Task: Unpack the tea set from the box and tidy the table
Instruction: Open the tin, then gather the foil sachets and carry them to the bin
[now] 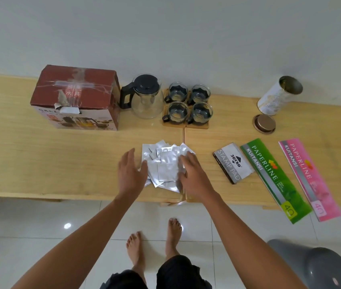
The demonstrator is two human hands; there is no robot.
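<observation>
Both hands, the left hand (131, 170) and right hand (192, 172), lie open, flanking the loose pile of silver foil sachets (164, 163) near the pale wooden counter (61, 159) edge; a careless sweep could spill slippery sachets onto the floor; the glass teapot (144, 97) stands unpacked beside the red cardboard box (75, 97).

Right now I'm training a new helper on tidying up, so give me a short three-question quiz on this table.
1. True or false: the tin can has its lid on.
2. How many glass cups stand beside the teapot?
3. The silver sachets lie: A) inside the box; B) between both hands; C) on the stamp pad.

Key: 1 false; the lid lies on the table in front of it. 2 four. 3 B, between left hand and right hand.
</observation>
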